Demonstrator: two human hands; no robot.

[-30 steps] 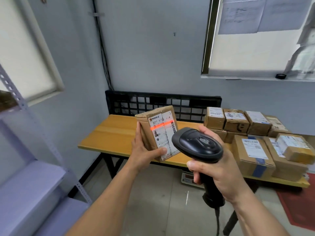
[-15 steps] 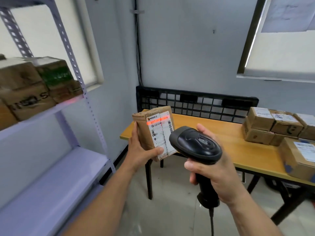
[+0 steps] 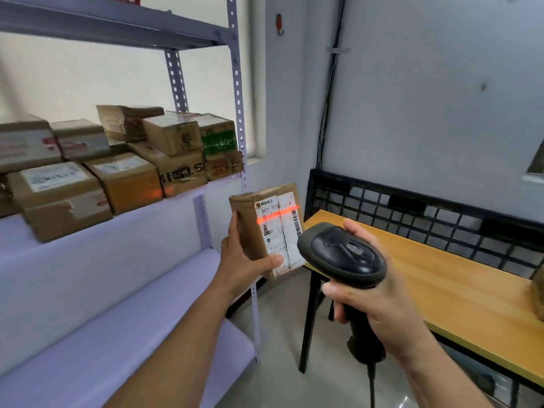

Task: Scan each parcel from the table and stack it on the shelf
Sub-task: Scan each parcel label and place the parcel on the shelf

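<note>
Head view: you scan the parcel point(image 3: 256, 228) just right of the shelf point(image 3: 117, 231)
Your left hand point(image 3: 244, 267) grips it, your right hand point(image 3: 379, 313) wraps the scanner point(image 3: 341, 257), beam point(image 3: 276, 215) on the label; next it likely needs a gap among the shelved boxes point(image 3: 126, 181)

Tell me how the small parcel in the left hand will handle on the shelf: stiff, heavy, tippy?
Probably light: the left hand alone holds the parcel up. Likely stiff: its wrinkled taped cardboard keeps boxy edges. Stood on end it may tip; laid flat on the stacked boxes it should sit steadier.
</note>
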